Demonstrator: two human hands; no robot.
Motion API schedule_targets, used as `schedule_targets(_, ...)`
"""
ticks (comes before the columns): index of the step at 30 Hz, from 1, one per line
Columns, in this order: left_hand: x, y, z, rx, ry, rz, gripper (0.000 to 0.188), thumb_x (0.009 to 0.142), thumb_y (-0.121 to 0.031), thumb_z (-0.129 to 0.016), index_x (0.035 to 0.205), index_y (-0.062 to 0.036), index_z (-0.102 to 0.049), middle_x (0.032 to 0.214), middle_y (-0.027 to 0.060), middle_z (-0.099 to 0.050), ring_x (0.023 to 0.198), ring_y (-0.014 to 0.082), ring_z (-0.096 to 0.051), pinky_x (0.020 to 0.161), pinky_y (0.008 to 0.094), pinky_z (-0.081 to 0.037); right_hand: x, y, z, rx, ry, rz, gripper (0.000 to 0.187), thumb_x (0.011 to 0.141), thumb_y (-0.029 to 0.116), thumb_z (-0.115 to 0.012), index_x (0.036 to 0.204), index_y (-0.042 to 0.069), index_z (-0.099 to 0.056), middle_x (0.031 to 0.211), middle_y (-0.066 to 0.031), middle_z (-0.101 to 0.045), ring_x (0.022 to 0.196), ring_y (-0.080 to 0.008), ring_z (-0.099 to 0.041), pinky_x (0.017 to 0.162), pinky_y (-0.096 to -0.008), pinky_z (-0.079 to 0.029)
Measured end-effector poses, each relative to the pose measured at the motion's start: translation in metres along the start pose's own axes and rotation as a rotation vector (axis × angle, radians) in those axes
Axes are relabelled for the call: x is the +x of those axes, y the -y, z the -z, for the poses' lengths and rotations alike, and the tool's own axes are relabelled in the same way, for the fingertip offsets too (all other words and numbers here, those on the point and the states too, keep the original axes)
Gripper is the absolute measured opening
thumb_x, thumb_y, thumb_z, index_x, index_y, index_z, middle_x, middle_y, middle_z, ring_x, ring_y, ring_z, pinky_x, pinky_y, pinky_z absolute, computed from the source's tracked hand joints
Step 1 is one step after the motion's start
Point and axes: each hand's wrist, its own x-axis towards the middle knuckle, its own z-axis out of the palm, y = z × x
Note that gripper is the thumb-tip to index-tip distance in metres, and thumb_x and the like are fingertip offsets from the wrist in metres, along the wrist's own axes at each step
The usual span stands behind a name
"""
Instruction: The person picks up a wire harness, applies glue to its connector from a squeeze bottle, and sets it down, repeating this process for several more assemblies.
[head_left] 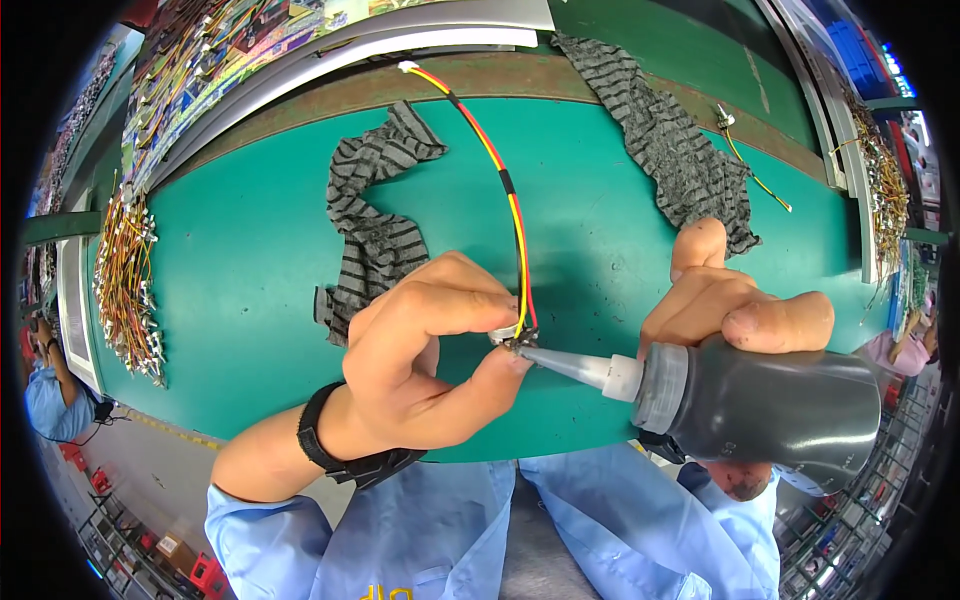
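Observation:
Between the thumb and fingers of my left hand (415, 345) is a small round metal part at the lower end of a wire cable (497, 160). Red, yellow and black wires run up from it, banded with black tape, to a white connector (408, 66). My right hand (705, 300) is wrapped around a translucent squeeze bottle (785, 405) of dark contents, tipped on its side. Its long tapered nozzle (570, 365) points left, with the tip at the metal part. Dark residue shows around the tip, and my fingers partly hide the part.
Two striped grey cloths (372, 230) (665, 140) lie on the green mat (240, 270). Another short cable (735, 145) rests beside the right cloth. Wire bundles (128, 285) hang at the left edge, more (885, 190) at the right. People sit at both far sides.

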Motion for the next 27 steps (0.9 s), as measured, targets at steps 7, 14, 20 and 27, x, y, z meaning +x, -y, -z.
schedule_targets(7, 0.0005, 0.0021, 0.0022, 0.026, 0.017, -0.04, 0.029, 0.072, 0.009, -0.069, 0.099, 0.0065, -0.058, 0.085, 0.0167, -0.064, 0.071, 0.0211, -0.06, 0.06, 0.029, -0.047, -0.0009, -0.0018, 0.0006, 0.002, 0.003, -0.001, 0.078, 0.076, 0.063, -0.068, 0.123, 0.008, -0.039, 0.067, -0.0068, -0.061, 0.053, -0.0181, -0.058, 0.073, -0.0381, -0.025)
schedule_targets(14, 0.0006, 0.0006, 0.0061, 0.076, 0.128, -0.029, 0.026, 0.084, 0.001, -0.062, 0.106, 0.0027, -0.05, 0.085, 0.0137, -0.056, 0.07, 0.0198, -0.054, 0.061, 0.0313, -0.044, -0.0029, -0.0006, 0.0011, 0.014, -0.026, -0.005, 0.077, 0.077, 0.063, -0.067, 0.122, 0.007, -0.038, 0.066, -0.0058, -0.059, 0.05, -0.0165, -0.056, 0.073, -0.0386, -0.025)
schedule_targets(20, 0.002, -0.0016, 0.0061, 0.079, 0.132, -0.023, 0.025, 0.084, 0.001, -0.061, 0.106, 0.0024, -0.049, 0.086, 0.0143, -0.056, 0.07, 0.0202, -0.054, 0.061, 0.0315, -0.044, -0.0018, 0.0019, -0.0013, 0.012, -0.026, -0.031, 0.076, 0.076, 0.063, -0.068, 0.12, 0.007, -0.04, 0.066, -0.0052, -0.058, 0.051, -0.0166, -0.055, 0.074, -0.038, -0.025)
schedule_targets(27, 0.002, 0.0003, 0.0064, 0.085, 0.132, -0.017, 0.024, 0.084, 0.002, -0.06, 0.105, 0.0024, -0.048, 0.087, 0.0153, -0.057, 0.069, 0.0212, -0.055, 0.059, 0.0319, -0.046, -0.0011, 0.0027, -0.0042, 0.004, -0.072, -0.035, 0.075, 0.075, 0.063, -0.069, 0.117, 0.007, -0.041, 0.069, -0.0049, -0.058, 0.054, -0.0168, -0.055, 0.074, -0.0373, -0.026)
